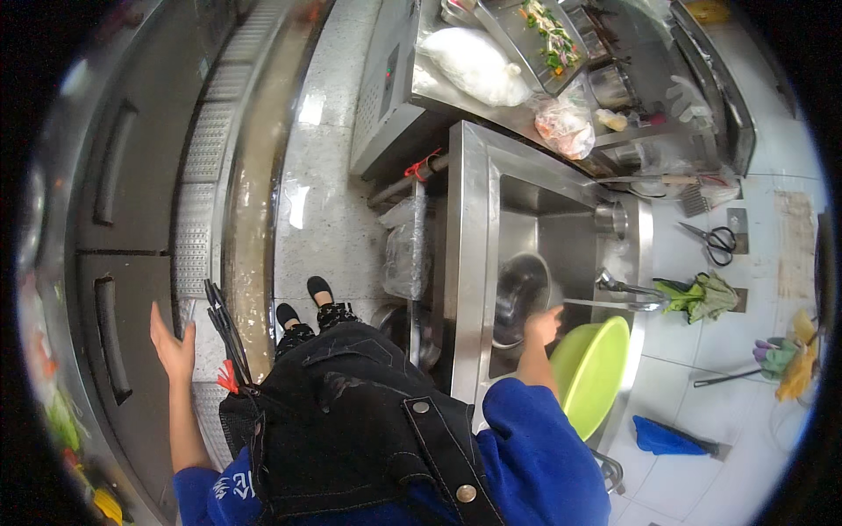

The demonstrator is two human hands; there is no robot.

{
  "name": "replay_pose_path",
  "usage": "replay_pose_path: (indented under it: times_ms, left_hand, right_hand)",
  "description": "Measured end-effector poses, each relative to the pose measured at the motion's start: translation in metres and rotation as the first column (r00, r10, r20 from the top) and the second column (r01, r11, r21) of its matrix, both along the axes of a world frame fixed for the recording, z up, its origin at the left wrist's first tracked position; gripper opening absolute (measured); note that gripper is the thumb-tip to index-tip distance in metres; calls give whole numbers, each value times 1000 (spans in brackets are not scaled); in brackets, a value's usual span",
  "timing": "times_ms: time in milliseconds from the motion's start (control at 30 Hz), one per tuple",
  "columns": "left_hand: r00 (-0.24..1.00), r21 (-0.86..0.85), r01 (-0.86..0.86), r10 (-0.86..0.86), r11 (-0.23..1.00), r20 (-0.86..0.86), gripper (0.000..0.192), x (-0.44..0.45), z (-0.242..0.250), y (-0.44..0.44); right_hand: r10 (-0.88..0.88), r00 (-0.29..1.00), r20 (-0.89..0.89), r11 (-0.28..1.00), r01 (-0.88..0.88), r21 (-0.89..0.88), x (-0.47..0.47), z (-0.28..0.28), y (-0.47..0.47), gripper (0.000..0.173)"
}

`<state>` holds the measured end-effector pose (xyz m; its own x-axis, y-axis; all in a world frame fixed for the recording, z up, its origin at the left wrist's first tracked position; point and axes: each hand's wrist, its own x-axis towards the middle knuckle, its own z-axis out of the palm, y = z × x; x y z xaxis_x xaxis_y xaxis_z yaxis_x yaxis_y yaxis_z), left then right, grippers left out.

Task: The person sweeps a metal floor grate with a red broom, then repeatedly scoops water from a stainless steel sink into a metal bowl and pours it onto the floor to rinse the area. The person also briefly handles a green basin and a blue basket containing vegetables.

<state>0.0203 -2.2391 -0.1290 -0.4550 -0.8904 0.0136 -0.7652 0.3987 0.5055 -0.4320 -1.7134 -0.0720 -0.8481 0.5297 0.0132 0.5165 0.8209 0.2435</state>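
My left hand (173, 347) is raised in the air beside the grey drawer fronts (141, 283), fingers apart and holding nothing. Over the stainless steel sink (475, 263), my right hand (543, 325) reaches in at the rim of a round metal bowl (516, 296). Whether its fingers grip the rim or anything else cannot be made out. Just beyond those fingers is the near end of the faucet (648, 304). A lime-green plastic basin (595, 375) stands tilted in the sink beside my right forearm.
A steel counter (434, 85) beyond the sink bears a white plastic bag (477, 66) and a tray of cut vegetables (554, 46). Scissors (714, 242), leafy greens (700, 296) and a blue cloth (671, 437) are against the tiled wall. A floor drain channel (253, 197) runs on my left.
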Motion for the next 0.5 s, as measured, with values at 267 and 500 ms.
replay_pose_path:
  times_ms: [267, 500]
  left_hand:
    - [960, -20, -156, 156, 988, 233, 72, 61, 1, 41]
    - [946, 114, -254, 222, 961, 235, 73, 54, 24, 55]
  right_hand:
    - [-454, 877, -156, 521, 119, -845, -20, -86, 45, 52]
    - [-601, 676, 425, -207, 383, -900, -70, -132, 27, 25]
